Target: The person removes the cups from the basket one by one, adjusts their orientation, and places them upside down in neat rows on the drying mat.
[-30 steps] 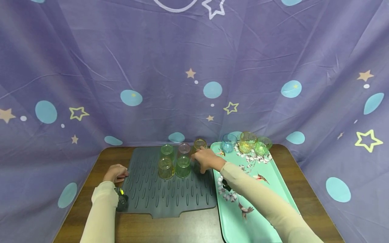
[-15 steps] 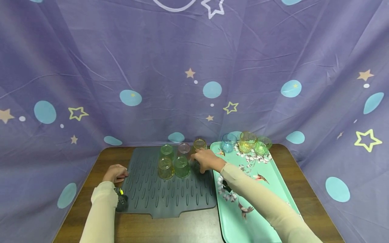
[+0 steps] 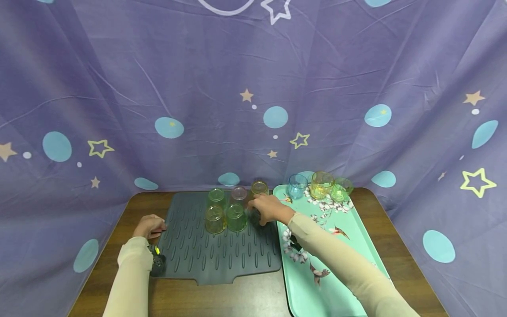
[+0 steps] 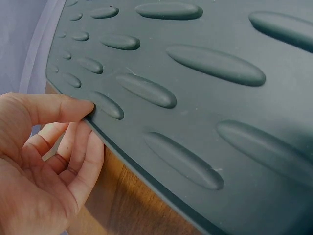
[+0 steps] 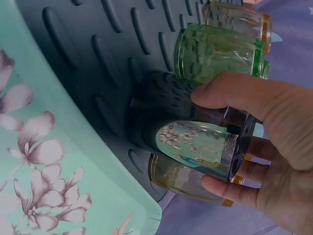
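My right hand (image 3: 269, 209) grips a dark tinted glass (image 5: 166, 98) that stands upside down on the grey drying mat (image 3: 190, 246). In the right wrist view the thumb lies along one side and the fingers wrap the other, near the glass's base. Just left of it stands an upturned green glass (image 3: 236, 219), with a yellow glass (image 3: 215, 220) beside that. Behind them are another green glass (image 3: 216, 199), a pink glass (image 3: 239, 196) and an amber glass (image 3: 259, 188), partly covered by my hand. My left hand (image 4: 44, 156) pinches the mat's left edge, thumb on top and fingers below.
To the right lies a mint floral tray (image 3: 317, 295), against the mat's edge. Upright at its back stand a blue glass (image 3: 297, 188), a yellow glass (image 3: 321, 187) and a green glass (image 3: 341, 190). A patterned purple curtain (image 3: 198, 88) surrounds the wooden table (image 3: 253, 299).
The front green glass stands very slightly further left, close against the yellow one. Both hands keep their places and their holds.
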The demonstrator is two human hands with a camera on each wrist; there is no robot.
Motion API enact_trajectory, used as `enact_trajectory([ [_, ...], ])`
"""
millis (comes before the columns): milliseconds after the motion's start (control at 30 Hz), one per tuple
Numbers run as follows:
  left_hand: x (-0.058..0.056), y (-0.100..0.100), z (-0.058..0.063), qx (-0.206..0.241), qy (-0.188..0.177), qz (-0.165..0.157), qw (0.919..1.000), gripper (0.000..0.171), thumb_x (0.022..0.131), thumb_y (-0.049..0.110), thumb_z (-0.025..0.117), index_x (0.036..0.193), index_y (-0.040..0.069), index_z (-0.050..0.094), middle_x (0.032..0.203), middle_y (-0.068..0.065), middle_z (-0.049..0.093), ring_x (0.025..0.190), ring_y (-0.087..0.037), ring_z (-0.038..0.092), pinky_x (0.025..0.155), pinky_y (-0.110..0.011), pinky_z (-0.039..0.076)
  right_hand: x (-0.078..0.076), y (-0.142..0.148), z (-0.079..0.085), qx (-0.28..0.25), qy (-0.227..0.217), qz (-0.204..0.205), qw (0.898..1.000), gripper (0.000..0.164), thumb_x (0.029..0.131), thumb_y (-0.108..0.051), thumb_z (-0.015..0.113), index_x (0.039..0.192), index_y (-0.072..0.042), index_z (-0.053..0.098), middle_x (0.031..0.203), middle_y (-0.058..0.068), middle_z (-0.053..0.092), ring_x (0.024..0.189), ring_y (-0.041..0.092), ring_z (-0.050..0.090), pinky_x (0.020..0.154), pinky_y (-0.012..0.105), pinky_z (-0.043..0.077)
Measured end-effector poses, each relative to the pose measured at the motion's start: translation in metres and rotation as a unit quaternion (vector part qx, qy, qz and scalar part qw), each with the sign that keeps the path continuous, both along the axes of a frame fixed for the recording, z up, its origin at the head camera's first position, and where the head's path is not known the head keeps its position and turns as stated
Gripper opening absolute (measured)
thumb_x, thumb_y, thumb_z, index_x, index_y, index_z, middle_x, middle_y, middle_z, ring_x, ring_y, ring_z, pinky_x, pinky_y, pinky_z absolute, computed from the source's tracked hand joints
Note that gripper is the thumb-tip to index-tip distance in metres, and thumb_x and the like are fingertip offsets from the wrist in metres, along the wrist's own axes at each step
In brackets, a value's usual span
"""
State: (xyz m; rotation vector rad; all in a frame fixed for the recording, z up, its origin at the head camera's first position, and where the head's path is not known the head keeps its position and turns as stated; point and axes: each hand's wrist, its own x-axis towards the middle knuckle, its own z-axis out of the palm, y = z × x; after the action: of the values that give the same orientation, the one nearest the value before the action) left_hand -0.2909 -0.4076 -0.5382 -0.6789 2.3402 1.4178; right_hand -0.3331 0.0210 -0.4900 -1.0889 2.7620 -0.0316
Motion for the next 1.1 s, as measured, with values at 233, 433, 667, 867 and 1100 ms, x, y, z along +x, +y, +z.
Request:
enact_trajectory([
  [233, -0.005, -0.001, -0.002, 0.005, -0.002, 0.003, 1.0, 0.019, 0.081, -0.003, 0.068, 0.097, -0.002, 0.059, 0.084, -0.006, 0.063, 0.078, -0.015, 0.061, 0.07, -0.028, 0.058, 0.002, 0.0, 0.002, -0.02, -0.002, 0.003, 1.0, 0.055, 0.072, -0.014, 0.088, 0.123, -0.027, 0.07, 0.118, 0.001, 0.063, 0.105, 0.025, 0.061, 0.056, 0.031, 0.043],
  [433, -0.003, 0.001, -0.003, 0.001, -0.004, 0.005, 1.0, 0.021, 0.082, -0.004, 0.065, 0.102, -0.005, 0.058, 0.087, -0.006, 0.062, 0.08, -0.016, 0.061, 0.07, -0.028, 0.058, 0.004, 0.001, 0.006, -0.02, 0.004, 0.0, 1.0, 0.053, 0.076, -0.015, 0.087, 0.124, -0.028, 0.07, 0.121, 0.001, 0.062, 0.11, 0.025, 0.06, 0.056, 0.03, 0.041],
  [667, -0.004, -0.004, -0.006, -0.003, -0.005, -0.002, 1.0, 0.035, 0.082, -0.004, 0.065, 0.115, -0.012, 0.056, 0.094, -0.009, 0.064, 0.081, -0.017, 0.061, 0.071, -0.029, 0.06, 0.005, 0.002, 0.014, -0.026, 0.036, 0.003, 0.999, 0.052, 0.076, -0.02, 0.088, 0.123, -0.033, 0.069, 0.129, 0.003, 0.062, 0.115, 0.026, 0.06, 0.058, 0.032, 0.045],
  [867, -0.001, -0.006, -0.008, -0.003, -0.009, -0.006, 0.9999, 0.024, 0.083, -0.003, 0.064, 0.105, -0.006, 0.058, 0.088, -0.004, 0.062, 0.077, -0.014, 0.06, 0.068, -0.027, 0.058, 0.006, 0.013, 0.034, -0.065, 0.015, -0.004, 0.998, 0.051, 0.079, -0.027, 0.087, 0.126, -0.026, 0.069, 0.132, 0.005, 0.061, 0.114, 0.026, 0.062, 0.063, 0.038, 0.052],
  [1100, -0.005, -0.005, -0.01, 0.014, -0.003, -0.01, 0.9998, 0.023, 0.08, -0.005, 0.064, 0.103, -0.007, 0.06, 0.077, 0.001, 0.061, 0.07, -0.011, 0.059, 0.065, -0.027, 0.058, -0.003, 0.056, 0.06, -0.206, -0.041, -0.052, 0.976, 0.051, 0.086, -0.026, 0.081, 0.133, -0.018, 0.064, 0.133, 0.007, 0.063, 0.117, 0.028, 0.062, 0.088, 0.05, 0.056],
])
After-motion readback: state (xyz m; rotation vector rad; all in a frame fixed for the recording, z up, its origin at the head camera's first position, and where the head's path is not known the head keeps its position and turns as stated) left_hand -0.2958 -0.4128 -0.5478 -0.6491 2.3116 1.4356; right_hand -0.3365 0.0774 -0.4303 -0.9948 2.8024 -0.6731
